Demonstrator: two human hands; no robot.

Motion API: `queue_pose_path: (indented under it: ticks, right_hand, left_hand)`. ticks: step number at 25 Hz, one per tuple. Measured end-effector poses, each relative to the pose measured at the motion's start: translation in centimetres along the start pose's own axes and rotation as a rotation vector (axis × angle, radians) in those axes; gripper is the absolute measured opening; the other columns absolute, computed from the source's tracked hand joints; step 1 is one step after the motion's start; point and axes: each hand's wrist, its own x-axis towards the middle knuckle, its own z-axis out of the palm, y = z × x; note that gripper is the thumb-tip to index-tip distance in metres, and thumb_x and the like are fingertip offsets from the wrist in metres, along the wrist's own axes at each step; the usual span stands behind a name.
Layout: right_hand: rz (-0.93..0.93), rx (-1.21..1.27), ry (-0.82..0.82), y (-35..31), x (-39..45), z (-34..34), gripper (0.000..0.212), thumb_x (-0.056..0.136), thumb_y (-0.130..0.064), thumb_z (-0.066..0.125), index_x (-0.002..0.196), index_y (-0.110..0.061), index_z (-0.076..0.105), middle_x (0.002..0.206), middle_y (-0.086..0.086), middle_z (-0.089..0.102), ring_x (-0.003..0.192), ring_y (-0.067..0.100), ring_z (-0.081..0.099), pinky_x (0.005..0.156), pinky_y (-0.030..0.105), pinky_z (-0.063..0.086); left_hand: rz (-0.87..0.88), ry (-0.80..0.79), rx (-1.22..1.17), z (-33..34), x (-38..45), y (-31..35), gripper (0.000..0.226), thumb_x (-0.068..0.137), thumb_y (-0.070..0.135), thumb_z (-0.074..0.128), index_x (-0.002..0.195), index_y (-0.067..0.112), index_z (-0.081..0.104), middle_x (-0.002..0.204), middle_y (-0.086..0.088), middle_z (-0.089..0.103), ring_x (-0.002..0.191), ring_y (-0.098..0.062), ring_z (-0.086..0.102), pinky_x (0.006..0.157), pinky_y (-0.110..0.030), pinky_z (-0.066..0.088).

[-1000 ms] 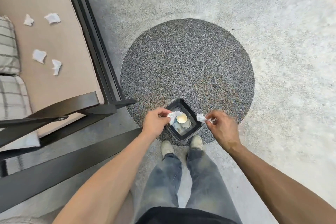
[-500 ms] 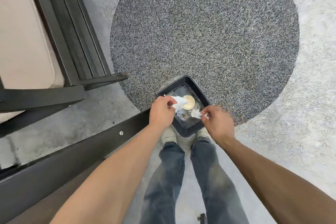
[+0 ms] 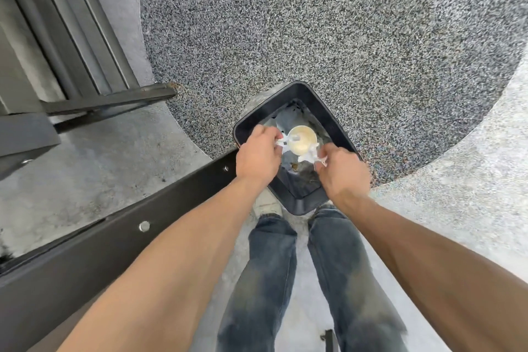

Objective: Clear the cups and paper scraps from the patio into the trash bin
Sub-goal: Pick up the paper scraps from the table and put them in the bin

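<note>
Both hands have come down over the mouth of the trash bin [image 3: 297,100] since a second ago, when they hung a little above and to either side of it, and the view has closed in so that the cushioned seat with its loose scraps has dropped out of sight. Now the left hand [image 3: 258,156] sits over the bin's left rim, its grip pinched together on a crumpled white paper scrap [image 3: 281,142] that pokes out past the fingertips toward the middle of the opening. Opposite it, the right hand [image 3: 341,170] is over the bin's right rim, its grip likewise pinched on a second paper scrap [image 3: 313,153]. Neither scrap has been let go.

Between the two scraps, down inside the bin, lies a paper cup [image 3: 302,140], its pale round mouth turned up to the camera, resting on a clear liner with a few small bits of debris near it.

That bin is black, rectangular, and stands on the floor at the near edge of a dark speckled circle [image 3: 314,23] set into paler concrete [image 3: 471,194]. Just behind it are the person's shoes and jeans [image 3: 271,280]. A black metal frame [image 3: 100,248] runs across the lower left, its end touching the bin's left side as seen here.
</note>
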Motion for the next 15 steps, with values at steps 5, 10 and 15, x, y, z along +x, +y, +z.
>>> queue_pose_path:
  ticks: [5,10,15]
  right_hand:
    - [-0.049,0.043,-0.069,-0.1,-1.1,-1.8,0.029,0.09,-0.03,0.056,0.119,-0.025,0.055,0.101,0.009,0.066,0.086,0.031,0.065,0.067,0.036,0.051]
    - [-0.079,0.047,-0.019,-1.0,-3.5,-6.6,0.032,0.092,-0.032,0.054,0.123,-0.029,0.053,0.107,0.003,0.065,0.082,0.023,0.065,0.058,0.027,0.045]
    - [-0.171,0.071,0.103,-1.9,-8.9,-13.7,0.031,0.092,-0.038,0.053,0.122,-0.032,0.053,0.116,-0.009,0.059,0.085,0.011,0.059,0.062,0.022,0.036]
  left_hand:
    - [0.012,-0.022,0.021,-1.5,-1.6,0.8,0.029,0.091,0.019,0.061,0.119,0.027,0.056,0.123,0.003,0.047,0.089,-0.026,0.063,0.075,-0.043,0.053]
    - [0.017,0.025,-0.009,-5.3,-4.7,1.9,0.03,0.092,0.021,0.062,0.121,0.028,0.056,0.12,0.007,0.049,0.089,-0.019,0.063,0.076,-0.041,0.054]
    - [0.062,0.172,-0.156,-10.7,-10.3,3.8,0.024,0.09,0.023,0.064,0.112,0.032,0.059,0.113,0.016,0.05,0.089,-0.008,0.06,0.081,-0.038,0.053]
